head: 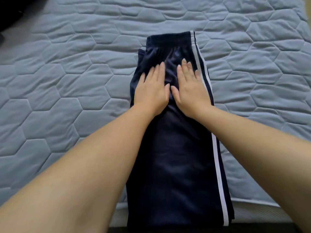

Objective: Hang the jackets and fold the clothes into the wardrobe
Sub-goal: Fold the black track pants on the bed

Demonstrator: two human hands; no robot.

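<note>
Pressing flat on navy track pants (pixel 175 165) at frame centre, left hand (pixel 152 91) and right hand (pixel 191 89) side by side, palms down, fingers spread open, gripping nothing, pants folded lengthwise on blue quilted bed (pixel 67 81), white side stripes (pixel 217 158) along right edge

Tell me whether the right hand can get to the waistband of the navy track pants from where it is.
Probably yes. The right hand lies flat on the navy track pants, just short of the waistband, and only smooth fabric lies between them on the quilted mattress.

navy track pants (pixel 176 157): smooth synthetic cloth, slight sheen. bed cover (pixel 67 81): matt quilted cloth, hexagon stitching.
</note>
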